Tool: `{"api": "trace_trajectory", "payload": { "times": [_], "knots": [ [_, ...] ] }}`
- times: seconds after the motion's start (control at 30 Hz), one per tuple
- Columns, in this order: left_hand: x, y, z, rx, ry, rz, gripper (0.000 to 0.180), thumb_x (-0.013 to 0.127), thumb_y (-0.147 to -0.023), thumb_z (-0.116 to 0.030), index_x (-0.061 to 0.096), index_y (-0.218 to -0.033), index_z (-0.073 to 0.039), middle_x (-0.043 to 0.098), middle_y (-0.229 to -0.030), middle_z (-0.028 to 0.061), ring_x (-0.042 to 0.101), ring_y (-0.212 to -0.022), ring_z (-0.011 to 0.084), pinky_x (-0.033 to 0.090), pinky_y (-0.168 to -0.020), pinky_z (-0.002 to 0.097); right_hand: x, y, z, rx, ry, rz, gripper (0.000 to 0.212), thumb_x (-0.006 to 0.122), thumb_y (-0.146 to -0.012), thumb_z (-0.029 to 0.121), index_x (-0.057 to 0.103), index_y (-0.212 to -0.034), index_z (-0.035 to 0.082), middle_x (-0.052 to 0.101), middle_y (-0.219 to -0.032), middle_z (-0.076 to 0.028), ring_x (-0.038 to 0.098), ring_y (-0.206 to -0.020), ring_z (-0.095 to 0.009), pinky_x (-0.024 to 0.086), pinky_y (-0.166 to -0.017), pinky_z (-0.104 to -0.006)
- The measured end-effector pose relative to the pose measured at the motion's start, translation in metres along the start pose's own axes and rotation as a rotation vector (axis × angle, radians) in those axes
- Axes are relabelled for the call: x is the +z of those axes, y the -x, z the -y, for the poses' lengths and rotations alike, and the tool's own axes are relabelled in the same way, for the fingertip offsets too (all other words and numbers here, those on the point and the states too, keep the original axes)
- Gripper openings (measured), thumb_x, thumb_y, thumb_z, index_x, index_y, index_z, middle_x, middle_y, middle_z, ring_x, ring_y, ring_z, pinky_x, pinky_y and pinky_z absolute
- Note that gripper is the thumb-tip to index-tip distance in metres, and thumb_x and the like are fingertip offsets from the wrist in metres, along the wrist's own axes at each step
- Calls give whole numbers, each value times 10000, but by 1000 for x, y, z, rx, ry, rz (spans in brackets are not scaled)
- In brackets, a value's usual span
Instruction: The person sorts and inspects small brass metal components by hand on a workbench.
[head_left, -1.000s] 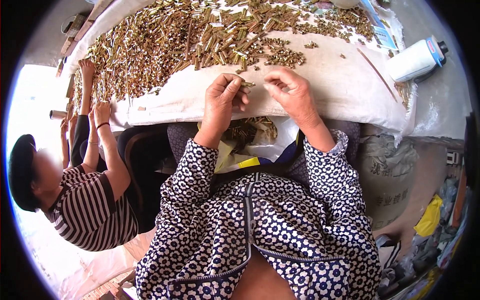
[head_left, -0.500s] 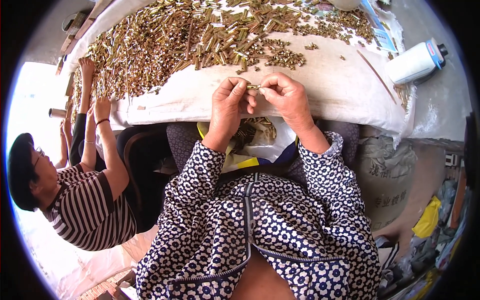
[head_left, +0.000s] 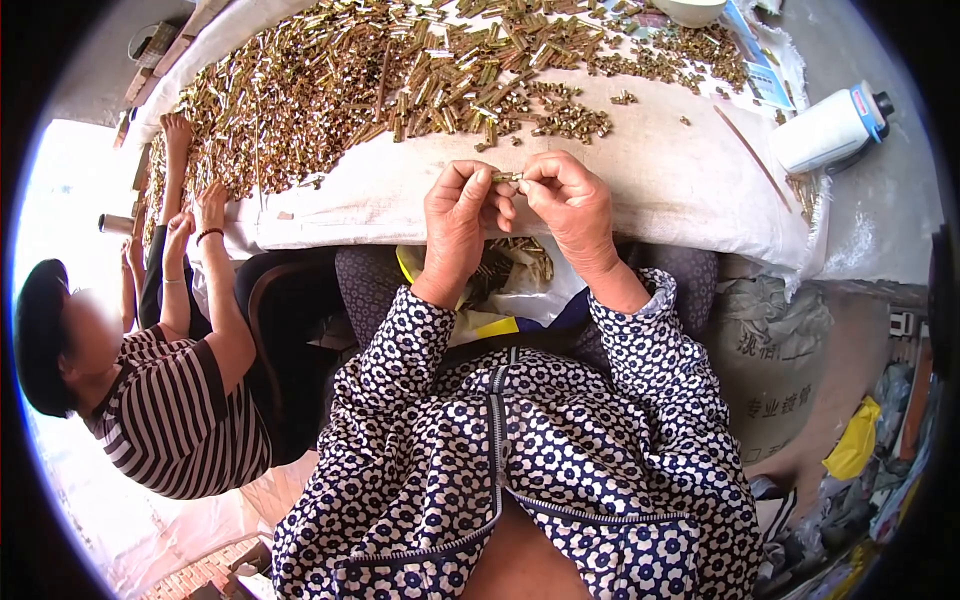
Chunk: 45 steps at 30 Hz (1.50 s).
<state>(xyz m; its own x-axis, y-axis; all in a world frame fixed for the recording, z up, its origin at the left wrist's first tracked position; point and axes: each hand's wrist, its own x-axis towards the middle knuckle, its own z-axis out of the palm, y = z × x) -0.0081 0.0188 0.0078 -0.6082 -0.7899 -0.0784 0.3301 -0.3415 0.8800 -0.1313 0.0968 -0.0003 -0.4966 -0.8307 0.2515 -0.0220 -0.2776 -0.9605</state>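
Between my two hands, just above the near side of the cloth-covered table, is a small brass-coloured metal tube. My left hand is closed, pinching its left end between thumb and finger. At the other end, the thumb and fingers of my right hand are pressed together on the tube's tip; any small part there is too tiny to make out. A large heap of similar tubes and small brass pieces spreads over the table beyond my hands. In my lap lies an open bag with more tubes inside.
To my left a person in a striped shirt has both hands at the heap's edge. A thin stick and a white bottle lie at the right. A pale bowl sits at the far right, and a full sack stands beside my right leg.
My hands stay nearly in place, with the right shifted slightly down and the tube still between them. The neighbour's hands have moved a little at the heap's edge.
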Motion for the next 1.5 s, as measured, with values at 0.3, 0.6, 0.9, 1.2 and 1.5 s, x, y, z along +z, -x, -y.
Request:
{"api": "trace_trajectory", "payload": {
  "times": [0.3,0.6,0.9,1.2,1.5],
  "knots": [
    [-3,2,1,21,53,23,123,507,-967,-148,517,-960,-25,625,-789,95,598,-583,132,499,-494,229,3,2,7,324,-526,20,38,575,-868,-11,590,-900,4,594,-903,-16,577,-799,-76,472,-766,-222],
    [0,2,3,38,7,17,138,505,-967,-156,515,-983,-20,626,-800,111,587,-587,152,478,-494,235,3,2,0,164,-269,6,62,576,-857,-46,584,-888,7,598,-893,-11,582,-796,-72,484,-722,-214],
    [3,-8,13,100,-874,44,45,559,-900,-63,540,-880,-28,625,-740,87,611,-588,167,490,-513,313,-13,-6,-8,-124,763,107,60,598,-730,-1,584,-783,22,581,-826,-113,590,-726,-275,484,-661,-357],
    [14,-13,18,488,-1391,216,66,542,-877,-44,544,-943,-42,612,-832,176,595,-689,348,501,-616,389,-48,-28,-6,-133,1224,-52,207,653,-751,53,598,-951,57,606,-997,-107,593,-938,-306,496,-791,-386],
    [-4,-41,-6,265,-619,-17,49,449,-955,-47,496,-961,-33,600,-846,86,611,-684,125,478,-490,239,-56,-37,-22,-170,1357,-91,160,652,-751,77,599,-902,78,597,-899,-84,583,-861,-285,491,-732,-391]
  ]
}}
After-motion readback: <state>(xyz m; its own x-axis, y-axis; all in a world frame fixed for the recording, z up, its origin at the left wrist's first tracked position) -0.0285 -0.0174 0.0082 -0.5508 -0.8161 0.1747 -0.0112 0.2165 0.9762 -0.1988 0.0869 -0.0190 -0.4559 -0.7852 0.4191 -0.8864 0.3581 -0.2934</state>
